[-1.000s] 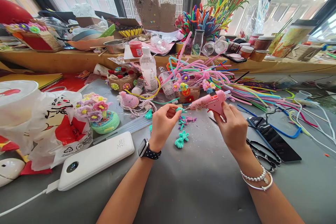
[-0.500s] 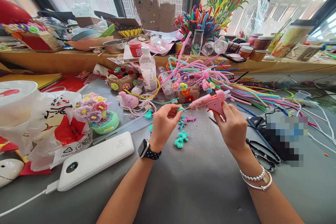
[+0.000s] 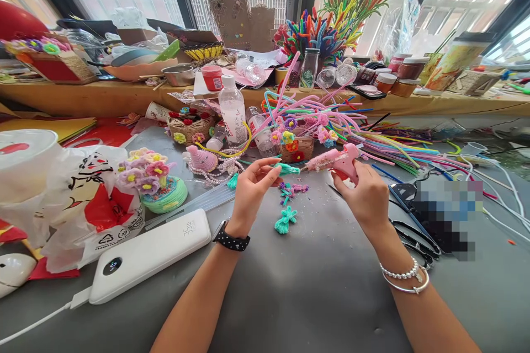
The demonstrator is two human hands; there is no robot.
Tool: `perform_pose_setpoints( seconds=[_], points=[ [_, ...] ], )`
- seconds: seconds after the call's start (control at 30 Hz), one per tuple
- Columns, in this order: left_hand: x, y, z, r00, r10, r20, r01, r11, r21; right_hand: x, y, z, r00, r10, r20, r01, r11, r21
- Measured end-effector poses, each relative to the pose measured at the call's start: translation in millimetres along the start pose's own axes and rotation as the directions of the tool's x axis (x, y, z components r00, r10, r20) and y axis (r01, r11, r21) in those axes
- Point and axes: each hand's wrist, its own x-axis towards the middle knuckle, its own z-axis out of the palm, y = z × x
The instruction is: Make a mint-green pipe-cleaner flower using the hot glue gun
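My left hand [image 3: 252, 190] pinches a small teal pipe-cleaner piece [image 3: 286, 169] between thumb and fingers, held above the grey table [image 3: 306, 298]. My right hand [image 3: 366, 196] grips a pink glue gun [image 3: 333, 160] by its handle, with the nozzle pointing left at the teal piece. Below the two hands lie a teal pipe-cleaner flower [image 3: 285, 219] and small purple and teal scraps [image 3: 292, 190]. A black watch sits on my left wrist, bracelets on my right.
A white power bank [image 3: 149, 253] lies at the left, beside a plastic bag [image 3: 89, 198]. Scissors [image 3: 414, 240] and a phone rest at the right. A plastic bottle [image 3: 232, 110], baskets of flowers [image 3: 192, 124] and several long pipe cleaners [image 3: 389, 146] crowd the back.
The teal piece has been turned out from my left fingers and now sticks toward the glue gun's nozzle. The glue gun has shifted slightly right and up.
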Motion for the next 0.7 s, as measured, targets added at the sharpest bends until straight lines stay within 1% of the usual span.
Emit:
perform_pose_setpoints(
  seconds=[0.07,0.17,0.27,0.33,0.4,0.43,0.6,0.7],
  points=[
    [1.5,1.7,-1.7,0.998,-0.055,-0.017,0.054,0.997,-0.063,2.6,1.4,-2.0,0.992,0.108,0.073,-0.111,0.993,0.046],
    [2.9,2.0,-2.8,0.991,-0.130,-0.044,0.121,0.978,-0.169,7.2,4.5,-6.5,0.947,0.250,0.203,-0.274,0.957,0.099],
    [3.6,0.8,-2.9,0.982,-0.187,-0.040,0.171,0.951,-0.257,11.1,7.1,-10.3,0.902,0.316,0.294,-0.370,0.918,0.146],
    [3.9,0.2,-3.0,0.977,-0.210,-0.028,0.194,0.940,-0.280,12.4,7.3,-11.8,0.886,0.334,0.322,-0.401,0.900,0.170],
    [4.0,0.1,-3.2,0.974,-0.225,-0.014,0.212,0.937,-0.277,12.6,5.9,-12.8,0.884,0.340,0.320,-0.412,0.891,0.192],
    [4.0,0.2,-3.4,0.974,-0.228,-0.008,0.217,0.938,-0.271,12.4,4.7,-13.3,0.891,0.332,0.309,-0.403,0.892,0.204],
    [4.1,0.5,-4.5,0.974,-0.224,-0.023,0.212,0.947,-0.241,9.5,-2.0,-15.4,0.956,0.224,0.188,-0.265,0.937,0.229],
    [4.4,0.1,-5.0,0.978,-0.209,-0.025,0.198,0.953,-0.231,8.1,-3.2,-15.5,0.969,0.196,0.151,-0.227,0.947,0.225]
  ],
)
